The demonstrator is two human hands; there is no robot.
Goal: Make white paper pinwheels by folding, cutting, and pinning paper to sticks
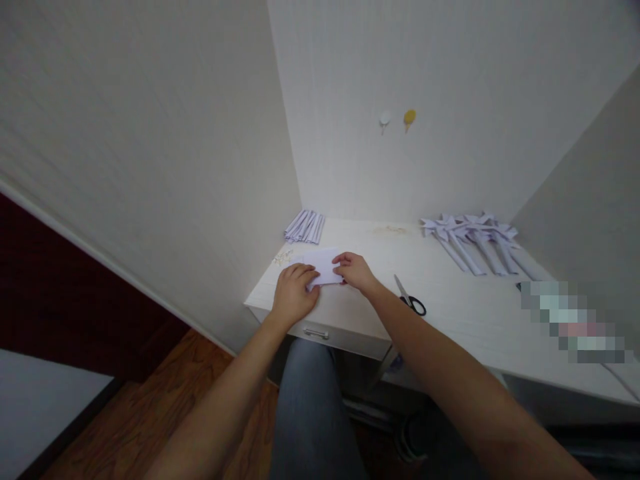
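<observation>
A folded white sheet of paper lies at the left part of the white desk, with both of my hands on it. My left hand grips its left side, thumb at the near edge and fingers curled over the top. At the right edge, my right hand pinches the sheet between thumb and fingers; the thumb is partly hidden. A pair of scissors with black handles rests near my right forearm, blades slightly apart and pointing away from me.
Narrow folded paper strips are bundled at the back left corner. Several white paper pinwheel-like pieces on paper sticks lie at the back right. A blurred-out object is at the far right. Small bits lie by the left wall.
</observation>
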